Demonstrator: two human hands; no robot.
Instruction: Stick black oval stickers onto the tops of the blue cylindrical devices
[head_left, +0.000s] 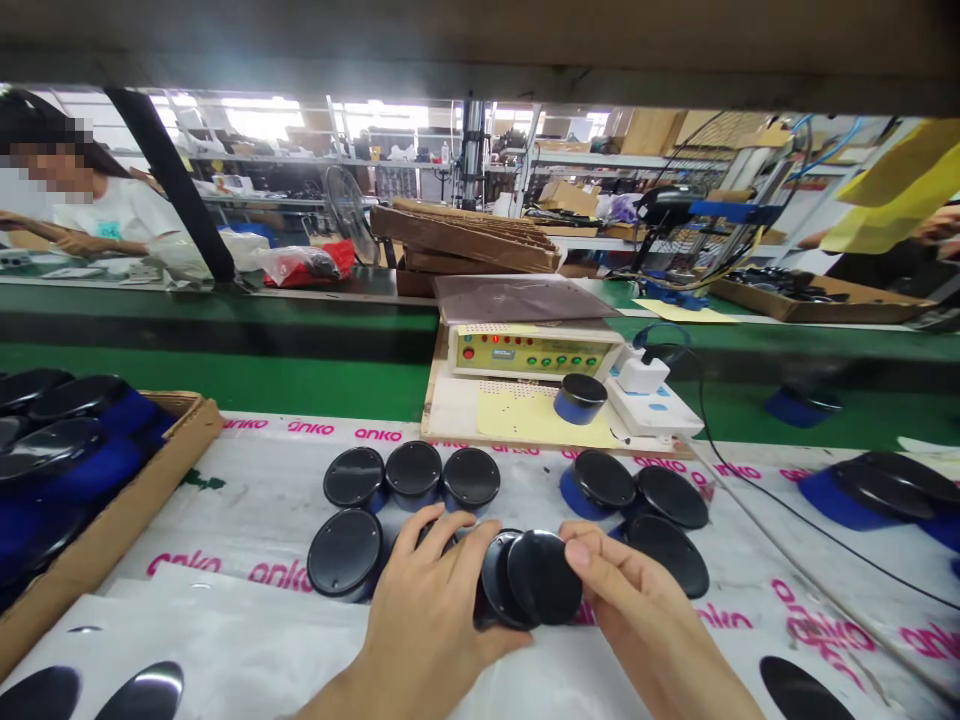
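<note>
My left hand [431, 595] wraps round a round case with a glossy black top [495, 578] and holds it tilted above the table covering. A thin black disc [545, 580] is pinched at its right edge by my right hand [637, 595]; it overlaps the top of the held case. Whether the two touch all over I cannot tell. Behind my left hand stand several blue round cases with black tops [414, 470], one partly hidden by my fingers. More such cases [600, 482] stand beyond my right hand. White sheets bearing black discs [146, 692] lie at the lower left.
A cardboard box [199, 415] full of cases stands at left. A tester with buttons [525, 352] sits at the back, with one case before it and a white power strip [652, 405] beside it. A black cable [787, 520] crosses the right side. A co-worker [105, 200] sits beyond.
</note>
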